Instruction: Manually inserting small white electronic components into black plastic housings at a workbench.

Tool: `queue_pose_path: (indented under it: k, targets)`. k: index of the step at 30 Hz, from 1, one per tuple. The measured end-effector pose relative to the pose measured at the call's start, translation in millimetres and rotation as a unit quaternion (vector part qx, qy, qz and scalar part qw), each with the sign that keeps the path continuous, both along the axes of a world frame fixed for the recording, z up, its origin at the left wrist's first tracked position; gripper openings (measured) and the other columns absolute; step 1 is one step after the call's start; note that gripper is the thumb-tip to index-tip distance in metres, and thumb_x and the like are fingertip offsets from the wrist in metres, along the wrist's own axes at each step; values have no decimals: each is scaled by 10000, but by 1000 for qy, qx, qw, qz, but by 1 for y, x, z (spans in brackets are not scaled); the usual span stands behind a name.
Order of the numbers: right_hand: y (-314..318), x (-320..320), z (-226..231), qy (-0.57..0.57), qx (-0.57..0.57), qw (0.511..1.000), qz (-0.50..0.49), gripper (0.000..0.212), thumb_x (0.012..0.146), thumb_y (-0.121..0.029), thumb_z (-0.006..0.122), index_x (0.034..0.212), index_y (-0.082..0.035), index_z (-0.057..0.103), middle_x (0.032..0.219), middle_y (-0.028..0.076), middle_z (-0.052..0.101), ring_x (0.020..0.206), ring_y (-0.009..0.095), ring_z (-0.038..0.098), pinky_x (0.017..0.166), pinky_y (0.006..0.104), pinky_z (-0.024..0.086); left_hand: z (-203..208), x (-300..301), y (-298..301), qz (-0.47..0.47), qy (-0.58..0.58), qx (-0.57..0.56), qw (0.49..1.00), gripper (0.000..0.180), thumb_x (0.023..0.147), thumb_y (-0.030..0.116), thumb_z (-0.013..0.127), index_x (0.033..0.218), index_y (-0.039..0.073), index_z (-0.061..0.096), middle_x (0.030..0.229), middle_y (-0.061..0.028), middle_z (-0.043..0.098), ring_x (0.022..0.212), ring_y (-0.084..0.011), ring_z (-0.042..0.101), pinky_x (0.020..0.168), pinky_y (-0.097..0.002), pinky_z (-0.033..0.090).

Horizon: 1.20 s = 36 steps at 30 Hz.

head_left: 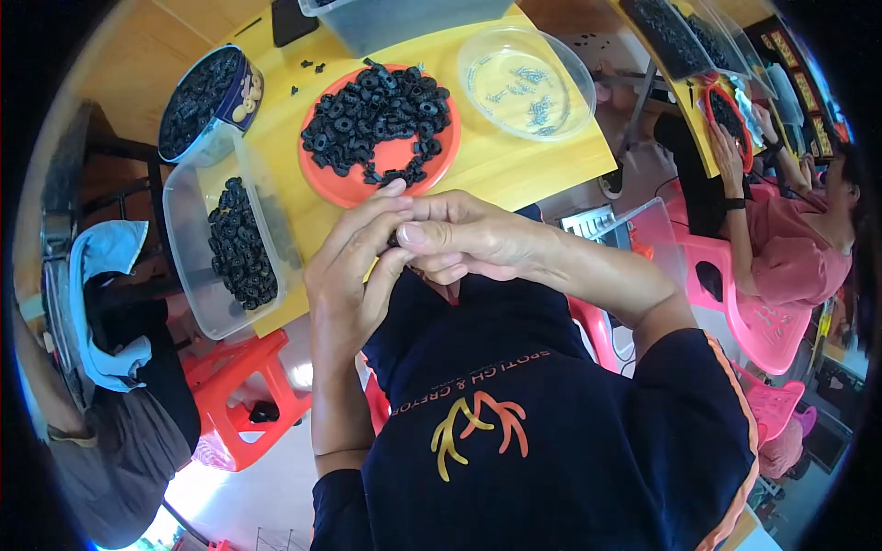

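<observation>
The 2 hands meet over the near edge of the surface [542, 179]. The left hand [354, 257] pinches 1 small black part [394, 240] between thumb and forefinger; the right hand [469, 237] closes on it too, thumb at its edge. Fingers hide most of its shape. It is probably light and stiff, like moulded plastic, easy to let slip, so its rim suits a fingertip pinch better than a full fist.

Just beyond, a red plate [331, 190] bears a heap of similar black parts [381, 110]. To its right, a clear round dish [562, 73] holds small metal pieces [540, 112]; to its left stand a clear bin [190, 266] and a round tin [246, 98], both holding black pieces.
</observation>
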State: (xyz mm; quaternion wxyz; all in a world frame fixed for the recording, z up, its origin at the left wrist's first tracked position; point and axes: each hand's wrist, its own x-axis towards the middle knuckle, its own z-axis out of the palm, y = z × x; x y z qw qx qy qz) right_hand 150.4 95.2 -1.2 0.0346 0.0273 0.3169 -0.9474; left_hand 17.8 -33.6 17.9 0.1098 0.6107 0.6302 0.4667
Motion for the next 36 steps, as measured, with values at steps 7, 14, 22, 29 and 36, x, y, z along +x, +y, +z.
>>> queue_pose_path:
  k: [7, 14, 22, 29, 36]
  targets:
    - [-6, 4, 0, -16, -13, 1000, 21, 273, 974, -326, 610, 1084, -76, 616, 658, -92, 369, 540, 12, 313, 477, 187, 247, 8, -2, -10, -28, -27, -45, 998, 299, 798, 4, 702, 1092, -13, 648, 1145, -167, 652, 1131, -319, 627, 854, -363, 538]
    - [0, 7, -8, -62, -76, 995, -13, 414, 983, -457, 528, 877, -60, 572, 753, -28, 461, 599, 48, 388, 486, 200, 304, 5, 0, 0, 9, -12, -55, 998, 247, 854, 76, 659, 1083, -17, 644, 1156, -166, 644, 1036, -328, 653, 830, -365, 532]
    - [-4, 4, -9, -79, -37, 996, -31, 406, 992, -473, 498, 915, -80, 562, 747, -34, 438, 580, 45, 348, 479, 201, 293, 1, 0, 0, -4, -3, -6, 1000, 235, 853, 59, 662, 1066, -38, 644, 1111, -192, 647, 954, -354, 666, 808, -384, 539]
    - [-1, 5, -10, -79, -45, 996, -19, 380, 1005, -451, 489, 951, -84, 567, 738, -44, 419, 549, 44, 323, 479, 215, 283, -4, 8, 1, 4, -30, 5, 1000, 233, 852, 68, 665, 1057, -41, 648, 1099, -206, 646, 947, -363, 665, 815, -398, 537]
    - [1, 6, 3, -106, 47, 993, 0, 560, 981, -559, 454, 1132, -38, 591, 775, -25, 497, 526, 53, 350, 467, 205, 316, 9, -7, -10, 18, -69, -54, 996, 214, 845, 95, 679, 1040, 4, 677, 1114, -157, 670, 973, -326, 670, 821, -367, 531]
